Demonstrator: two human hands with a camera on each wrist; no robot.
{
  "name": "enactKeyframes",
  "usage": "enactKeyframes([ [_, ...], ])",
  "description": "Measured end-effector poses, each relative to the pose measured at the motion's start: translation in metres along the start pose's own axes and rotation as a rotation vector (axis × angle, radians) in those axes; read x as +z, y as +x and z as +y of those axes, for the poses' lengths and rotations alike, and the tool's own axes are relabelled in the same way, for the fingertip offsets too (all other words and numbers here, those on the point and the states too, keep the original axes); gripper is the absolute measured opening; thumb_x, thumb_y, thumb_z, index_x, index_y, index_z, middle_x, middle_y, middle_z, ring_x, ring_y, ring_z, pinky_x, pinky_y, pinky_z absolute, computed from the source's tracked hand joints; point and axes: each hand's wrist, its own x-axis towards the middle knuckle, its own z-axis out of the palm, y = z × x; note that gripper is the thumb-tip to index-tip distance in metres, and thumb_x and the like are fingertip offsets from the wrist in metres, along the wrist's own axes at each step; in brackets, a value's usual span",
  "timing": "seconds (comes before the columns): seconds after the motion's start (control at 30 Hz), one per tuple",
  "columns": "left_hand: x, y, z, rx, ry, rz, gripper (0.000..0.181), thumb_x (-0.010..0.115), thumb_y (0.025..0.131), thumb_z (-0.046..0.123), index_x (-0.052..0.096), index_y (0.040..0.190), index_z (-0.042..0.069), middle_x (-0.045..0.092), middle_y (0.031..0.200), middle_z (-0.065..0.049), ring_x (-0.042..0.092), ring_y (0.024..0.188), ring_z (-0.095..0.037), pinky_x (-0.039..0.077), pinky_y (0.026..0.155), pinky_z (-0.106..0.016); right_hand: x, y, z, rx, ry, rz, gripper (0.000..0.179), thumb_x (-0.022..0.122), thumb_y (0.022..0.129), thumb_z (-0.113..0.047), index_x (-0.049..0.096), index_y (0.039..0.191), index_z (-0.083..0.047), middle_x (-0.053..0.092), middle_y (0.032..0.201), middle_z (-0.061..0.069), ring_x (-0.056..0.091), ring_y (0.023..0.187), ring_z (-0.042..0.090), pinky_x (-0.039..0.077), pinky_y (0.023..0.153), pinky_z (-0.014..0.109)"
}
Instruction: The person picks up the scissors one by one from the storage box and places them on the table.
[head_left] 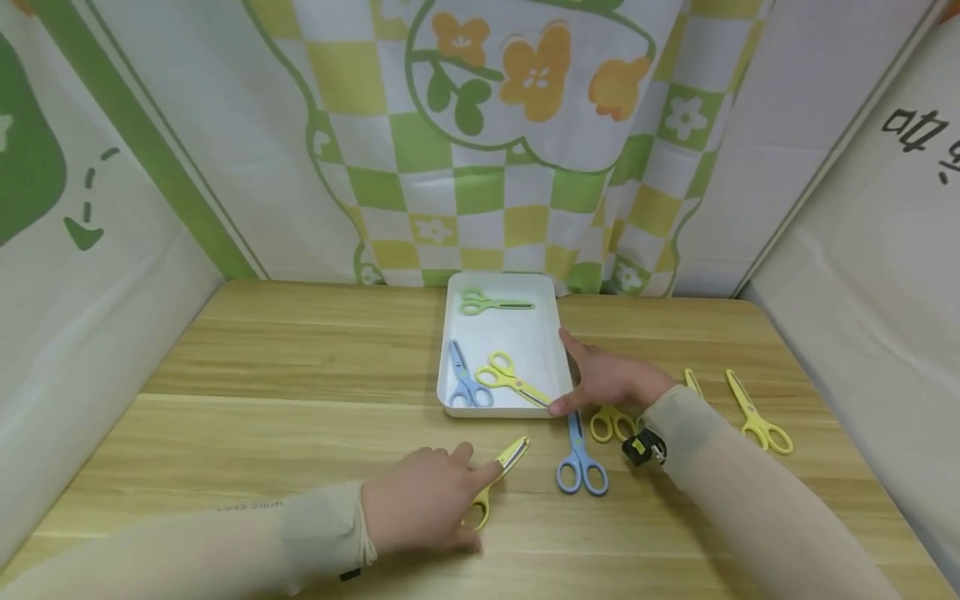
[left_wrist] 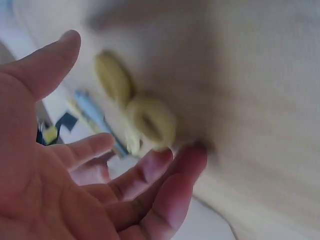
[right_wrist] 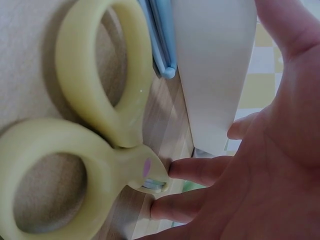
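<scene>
My left hand (head_left: 423, 496) reaches over yellow scissors (head_left: 513, 455) on the table, its index finger across them. The left wrist view has those scissors' handle loops (left_wrist: 151, 120) just beyond my loosely bent fingers, thumb held apart. At the right side of a white tray (head_left: 525, 342) is my right hand (head_left: 607, 379), spread, with the thumb at the near corner and a fingertip at the rim. Inside the tray lie green scissors (head_left: 495, 304), blue scissors (head_left: 465, 377) and another yellow pair (head_left: 510, 379). Beneath the right hand, yellow scissors (right_wrist: 122, 127) are partly hidden.
Blue scissors (head_left: 577, 462) lie against the tray's near right corner. Further right are yellow scissors (head_left: 753, 417) and a yellow tip (head_left: 693, 382) showing behind the right sleeve. A patterned curtain (head_left: 502, 208) hangs behind the wooden table (head_left: 300, 358).
</scene>
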Motion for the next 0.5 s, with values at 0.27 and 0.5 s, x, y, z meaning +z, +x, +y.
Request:
enactKeyframes([
  [0.27,0.010,0.005,0.012,0.072,0.107,0.044,0.033,0.081,0.075,0.043,0.064,0.096,0.026,0.048,0.076,0.000,0.044,0.050,-0.014,0.036,0.042,-0.030,0.000,-0.002,-0.001,-0.009,0.016,0.006,0.139,0.089,0.072,-0.046,-0.014,0.158,-0.012,-0.001,0.162,0.026,0.002,0.148,0.038,0.007,0.118,0.051],
  [0.5,0.005,0.011,0.018,0.056,0.113,-0.031,0.026,0.083,0.077,0.043,0.067,0.089,0.027,0.050,0.076,0.000,0.045,0.053,-0.012,0.037,0.042,-0.029,0.000,-0.001,0.000,-0.002,-0.025,0.009,0.139,0.087,0.071,-0.050,-0.013,0.159,-0.012,0.003,0.162,0.027,0.005,0.148,0.039,0.009,0.117,0.052],
])
